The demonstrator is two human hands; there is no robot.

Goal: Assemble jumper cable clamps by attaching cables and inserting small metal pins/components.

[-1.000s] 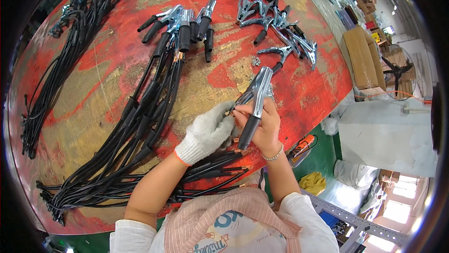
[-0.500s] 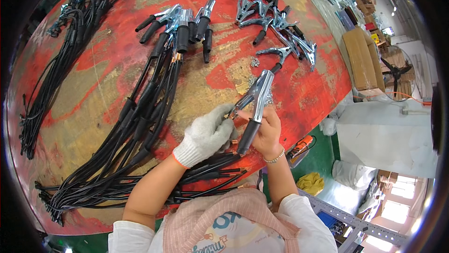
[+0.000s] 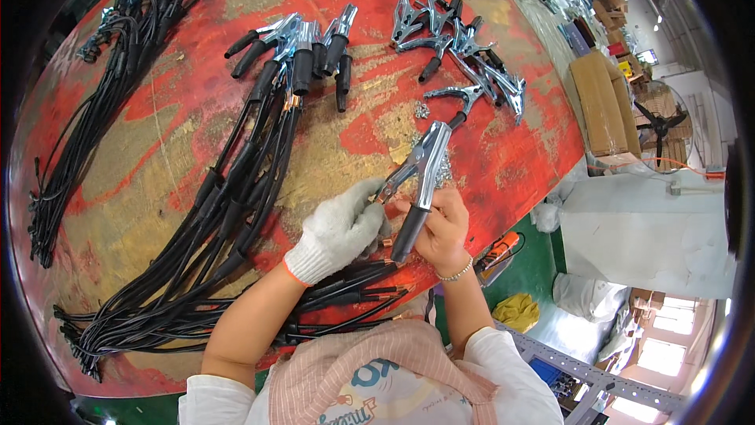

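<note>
A silver earth clamp [image 3: 429,164] with black handle sleeves is held up over the near side of the table. My left hand [image 3: 336,230], in a white knit glove, is closed round a copper cable end [image 3: 383,198] against the clamp's lower jaw. Bare and wearing a bracelet, my right hand [image 3: 442,235] has its fingers curled at the clamp, beside the near black sleeve; whatever small part its fingertips hold is hidden. Under the clamp lie small metal fasteners [image 3: 421,110]. Black cables [image 3: 346,296] with copper ends lie below my left wrist.
Loose clamps [image 3: 464,44] are heaped at the far right of the red, worn table [image 3: 362,142]. Cables fitted with clamps [image 3: 303,59] lie in the middle, and another cable bundle [image 3: 102,110] runs along the left. Beyond the right edge stand a cardboard box [image 3: 602,103] and a fan [image 3: 659,122].
The view has shifted slightly. My right fingers have drawn back a little from the copper end towards the black sleeve. My left hand keeps its hold beside the clamp.
</note>
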